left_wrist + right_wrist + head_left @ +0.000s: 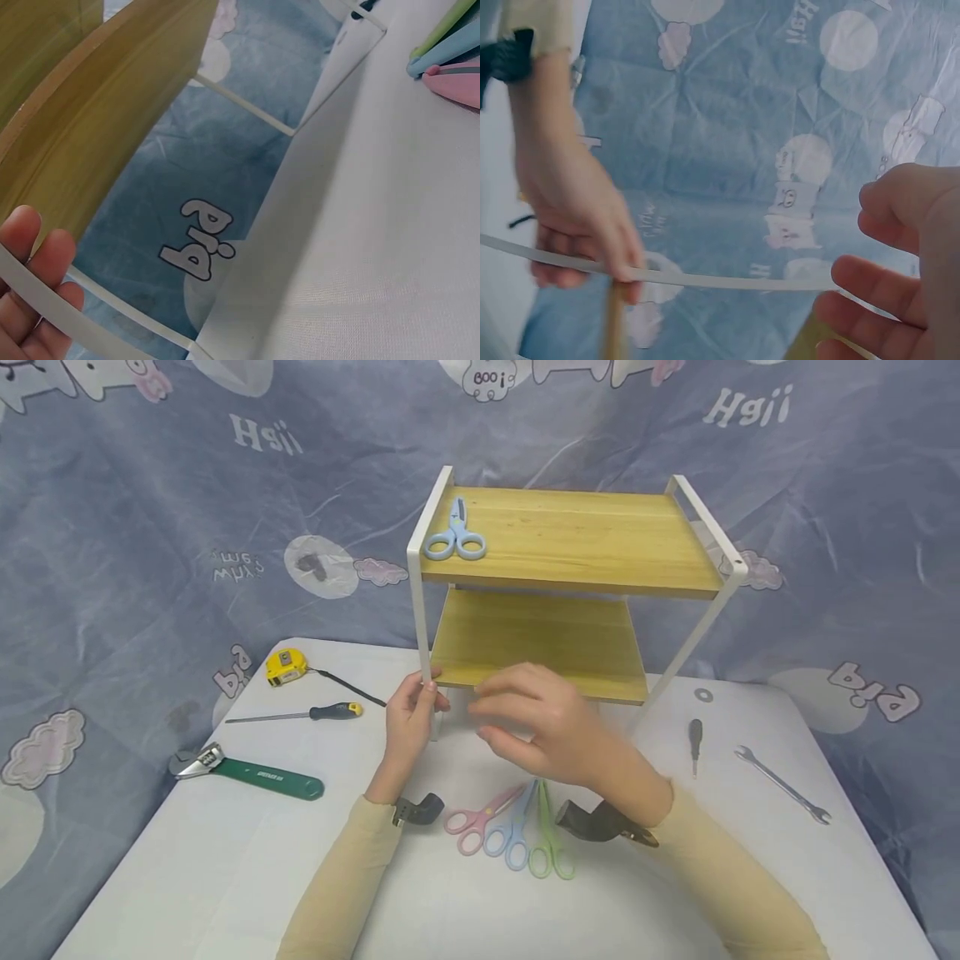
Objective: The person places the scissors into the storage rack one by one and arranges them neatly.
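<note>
A two-tier shelf rack [577,543] with wooden boards and white metal side frames stands on the table. My left hand [408,718] grips its front left leg beside the lower board [540,643]; in the left wrist view, fingers [56,259] curl round the white bar. My right hand [543,718] is raised in front of the lower board, fingers loosely bent and holding nothing. On the upper board at the left lie light blue scissors [456,535]. Pink scissors [480,821], blue scissors [514,835] and green scissors [550,843] lie side by side between my forearms.
At left are a yellow tape measure [287,667], a long screwdriver [300,714] and a green-handled adjustable wrench [251,774]. At right lie a washer [703,695], a small screwdriver [696,743] and an open-end wrench [783,785]. A patterned grey-blue cloth [337,485] hangs behind.
</note>
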The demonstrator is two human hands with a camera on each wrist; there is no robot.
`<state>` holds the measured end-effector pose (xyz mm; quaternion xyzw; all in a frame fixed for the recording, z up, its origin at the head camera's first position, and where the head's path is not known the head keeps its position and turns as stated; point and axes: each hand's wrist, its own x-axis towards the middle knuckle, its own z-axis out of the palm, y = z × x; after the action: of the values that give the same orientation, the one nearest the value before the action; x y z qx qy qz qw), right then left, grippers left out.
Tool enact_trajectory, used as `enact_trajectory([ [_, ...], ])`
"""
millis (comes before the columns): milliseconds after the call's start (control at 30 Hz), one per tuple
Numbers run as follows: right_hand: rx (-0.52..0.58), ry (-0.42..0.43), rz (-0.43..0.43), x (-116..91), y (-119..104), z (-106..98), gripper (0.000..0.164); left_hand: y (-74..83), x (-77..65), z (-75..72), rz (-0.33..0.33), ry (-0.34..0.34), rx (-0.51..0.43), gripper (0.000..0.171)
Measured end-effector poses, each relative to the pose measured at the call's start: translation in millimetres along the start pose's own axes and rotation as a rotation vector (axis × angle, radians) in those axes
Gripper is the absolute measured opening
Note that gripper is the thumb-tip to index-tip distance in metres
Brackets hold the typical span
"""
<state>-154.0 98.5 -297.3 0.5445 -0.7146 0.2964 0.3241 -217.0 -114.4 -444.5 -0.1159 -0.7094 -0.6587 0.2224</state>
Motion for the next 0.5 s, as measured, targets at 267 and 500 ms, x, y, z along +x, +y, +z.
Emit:
enact_trajectory([
  [267, -0.008, -0.012, 0.075, -61, -9, 21, 0.012, 0.7, -1.2, 1.3, -0.011, 0.005, 0.008, 0.025],
  [500, -0.027, -0.073, 0.162, -108, -23, 33, 0.009, 2.9, -0.5, 1.9, -0.04, 0.003, 0.004, 0.025],
])
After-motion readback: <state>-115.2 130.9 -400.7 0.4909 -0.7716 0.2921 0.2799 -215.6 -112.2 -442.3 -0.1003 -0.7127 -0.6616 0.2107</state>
